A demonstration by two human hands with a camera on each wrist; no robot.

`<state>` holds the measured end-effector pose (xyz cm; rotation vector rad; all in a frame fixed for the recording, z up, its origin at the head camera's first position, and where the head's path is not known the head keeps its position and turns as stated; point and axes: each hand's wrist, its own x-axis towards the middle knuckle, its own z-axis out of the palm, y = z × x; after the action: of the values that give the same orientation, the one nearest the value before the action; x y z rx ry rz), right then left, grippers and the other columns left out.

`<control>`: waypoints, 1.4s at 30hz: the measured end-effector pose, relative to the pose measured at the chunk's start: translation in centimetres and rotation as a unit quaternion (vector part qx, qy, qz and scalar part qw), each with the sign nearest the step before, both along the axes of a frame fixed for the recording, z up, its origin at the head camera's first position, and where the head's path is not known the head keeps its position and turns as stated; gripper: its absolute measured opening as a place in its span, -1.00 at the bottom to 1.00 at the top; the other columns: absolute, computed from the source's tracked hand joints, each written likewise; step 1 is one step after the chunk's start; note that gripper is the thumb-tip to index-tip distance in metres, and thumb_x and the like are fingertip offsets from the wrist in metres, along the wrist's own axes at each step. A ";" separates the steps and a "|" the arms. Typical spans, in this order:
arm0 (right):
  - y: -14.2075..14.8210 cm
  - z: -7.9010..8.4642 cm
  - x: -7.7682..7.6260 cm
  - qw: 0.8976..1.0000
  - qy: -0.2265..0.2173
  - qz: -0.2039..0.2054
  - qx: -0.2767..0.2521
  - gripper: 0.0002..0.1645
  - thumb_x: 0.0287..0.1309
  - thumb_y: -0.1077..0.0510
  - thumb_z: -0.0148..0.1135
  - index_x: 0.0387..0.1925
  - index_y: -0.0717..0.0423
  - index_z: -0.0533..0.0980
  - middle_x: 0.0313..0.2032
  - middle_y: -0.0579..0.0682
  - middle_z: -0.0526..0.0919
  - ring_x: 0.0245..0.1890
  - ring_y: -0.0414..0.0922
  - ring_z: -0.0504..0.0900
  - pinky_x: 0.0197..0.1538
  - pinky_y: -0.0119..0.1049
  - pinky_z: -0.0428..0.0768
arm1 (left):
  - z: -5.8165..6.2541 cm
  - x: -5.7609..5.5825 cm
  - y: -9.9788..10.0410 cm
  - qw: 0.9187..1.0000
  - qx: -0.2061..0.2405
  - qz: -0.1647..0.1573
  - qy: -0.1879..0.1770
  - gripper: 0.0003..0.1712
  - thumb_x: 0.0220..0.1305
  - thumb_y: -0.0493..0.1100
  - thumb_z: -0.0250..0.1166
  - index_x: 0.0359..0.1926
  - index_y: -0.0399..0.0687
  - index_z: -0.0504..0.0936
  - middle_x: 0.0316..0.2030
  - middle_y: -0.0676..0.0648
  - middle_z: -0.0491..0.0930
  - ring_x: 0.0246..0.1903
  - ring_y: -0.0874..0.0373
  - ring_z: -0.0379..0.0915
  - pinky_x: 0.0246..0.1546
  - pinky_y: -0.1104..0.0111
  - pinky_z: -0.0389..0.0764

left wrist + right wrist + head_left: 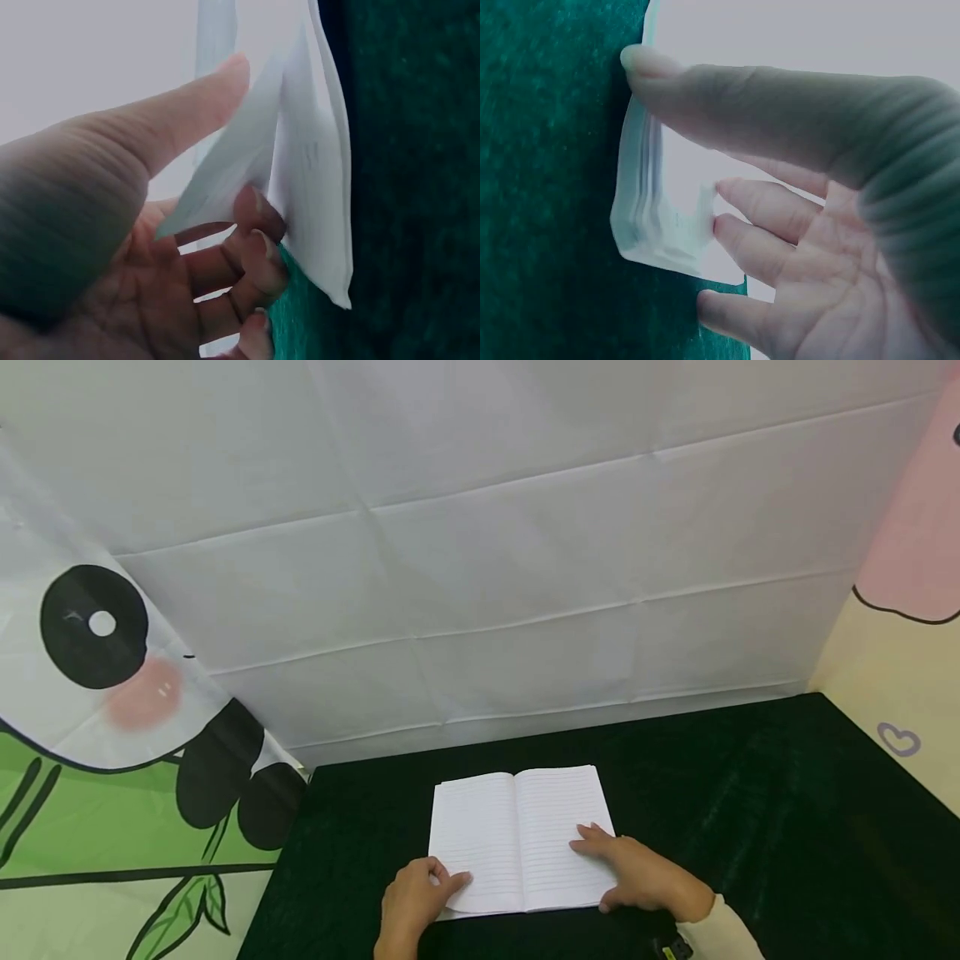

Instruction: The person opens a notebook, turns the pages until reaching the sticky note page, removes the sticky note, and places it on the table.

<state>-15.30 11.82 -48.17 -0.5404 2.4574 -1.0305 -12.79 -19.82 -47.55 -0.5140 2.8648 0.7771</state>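
Notebook (525,843) lies on green cloth (750,827) before white sheeting (487,560), left fingers (262,259) pinching a page (232,169), right fingers (757,247) relaxed.

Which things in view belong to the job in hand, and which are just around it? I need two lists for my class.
Belong to the job:
open lined notebook
left hand, holding a lifted page corner
right hand, on the notebook

Just around it:
dark green cloth underneath
white backdrop
cartoon panel, left
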 end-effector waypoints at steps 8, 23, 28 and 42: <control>0.0 0.2 0.1 1.000 0.002 -0.002 0.000 -0.09 -0.21 0.40 0.54 0.30 0.16 0.48 0.48 0.17 0.33 0.54 0.26 0.15 0.47 0.31 0.14 | -0.1 0.2 -0.9 1.000 0.016 0.001 -0.017 -0.64 0.07 0.01 0.54 -0.45 -0.05 0.53 -0.51 -0.04 0.49 -0.50 0.11 0.39 -0.44 0.33 0.36; -0.3 0.3 0.4 0.999 0.022 -0.008 0.035 -0.01 -0.27 0.33 0.62 0.33 0.18 0.44 0.48 0.20 0.31 0.55 0.25 0.15 0.49 0.29 0.15 | -0.4 0.4 -1.8 1.000 -0.005 -0.020 0.008 -0.71 -0.06 -0.05 0.61 -0.47 -0.01 0.63 -0.39 -0.09 0.53 -0.37 0.03 0.38 -0.22 0.07 0.36; -0.2 0.4 0.5 0.999 0.026 -0.002 0.034 -0.05 -0.23 0.33 0.61 0.31 0.16 0.47 0.46 0.20 0.36 0.54 0.25 0.16 0.48 0.31 0.15 | -0.3 0.2 -1.3 0.998 -0.039 -0.042 0.033 -0.76 -0.12 -0.13 0.64 -0.47 0.04 0.70 0.02 -0.25 0.55 -0.03 -0.19 0.33 0.10 -0.22 0.21; 0.4 0.5 0.8 0.999 0.044 0.002 -0.022 -0.87 0.17 0.24 0.37 -0.25 0.00 0.72 0.29 0.26 0.55 0.43 0.35 0.33 0.38 0.39 0.23 | -0.8 0.2 3.0 0.973 0.042 -0.221 0.041 -0.83 0.27 -0.15 0.34 -0.38 0.10 0.48 0.44 -0.31 0.33 0.53 -0.41 -0.02 0.46 -0.40 -0.25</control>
<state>-14.46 12.17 -47.68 -0.6178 2.5134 -1.0824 -12.63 -16.79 -48.39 0.1714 2.8386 0.8429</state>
